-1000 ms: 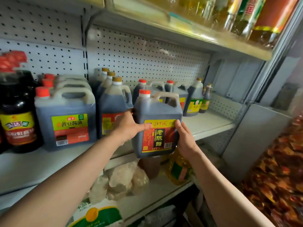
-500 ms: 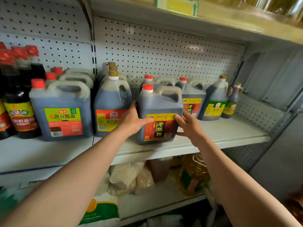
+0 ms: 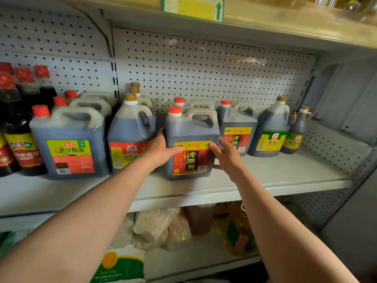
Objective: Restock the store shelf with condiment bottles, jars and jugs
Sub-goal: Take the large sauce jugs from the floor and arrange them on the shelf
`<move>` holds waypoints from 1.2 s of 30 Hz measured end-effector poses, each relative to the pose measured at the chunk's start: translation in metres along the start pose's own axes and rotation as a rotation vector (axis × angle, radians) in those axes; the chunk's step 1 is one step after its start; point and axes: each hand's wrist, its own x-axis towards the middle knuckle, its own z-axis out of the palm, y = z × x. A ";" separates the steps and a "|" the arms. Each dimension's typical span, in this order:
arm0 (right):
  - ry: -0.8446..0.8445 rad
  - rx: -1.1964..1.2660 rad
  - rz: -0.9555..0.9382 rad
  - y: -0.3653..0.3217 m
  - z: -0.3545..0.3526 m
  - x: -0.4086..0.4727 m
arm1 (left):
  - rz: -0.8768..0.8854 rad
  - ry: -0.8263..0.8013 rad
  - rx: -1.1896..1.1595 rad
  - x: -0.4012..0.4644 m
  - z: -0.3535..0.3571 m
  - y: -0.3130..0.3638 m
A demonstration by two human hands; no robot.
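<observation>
A dark vinegar jug (image 3: 191,127) with a red cap, a white handle and a red-and-yellow label stands upright near the front of the white middle shelf (image 3: 285,172). My left hand (image 3: 159,152) grips its left side, the thumb lying across the label; the fingers are hidden beside the jug. My right hand (image 3: 226,158) touches the jug's front right corner with fairly straight fingers, thumb low. A matching jug (image 3: 237,121) stands just behind to the right, and another's red cap shows directly behind.
Soy sauce jugs (image 3: 69,139) and gold-capped jugs (image 3: 130,127) crowd the left, with dark bottles (image 3: 18,129) beyond. A green-labelled jug (image 3: 271,129) and small bottle (image 3: 295,129) stand right. Bare shelf lies front right. The upper shelf (image 3: 265,23) overhangs. Pale bags (image 3: 155,225) and an oil bottle (image 3: 238,231) sit below.
The vinegar jug went from held in front of the shelf edge to standing on the shelf, then slid a little further back. My right hand's fingers have shifted onto its front corner.
</observation>
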 end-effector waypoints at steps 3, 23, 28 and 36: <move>0.039 -0.063 0.007 0.004 0.001 -0.003 | -0.015 0.012 0.001 -0.001 0.004 0.000; 0.394 -0.524 0.164 -0.003 0.024 -0.130 | -0.038 0.045 0.068 -0.104 0.005 0.006; 0.531 -0.619 0.255 0.012 0.064 -0.191 | 0.070 -0.147 0.054 -0.139 0.000 -0.032; 0.613 -0.745 0.472 0.049 0.159 -0.290 | 0.093 -0.450 0.076 -0.195 -0.021 -0.119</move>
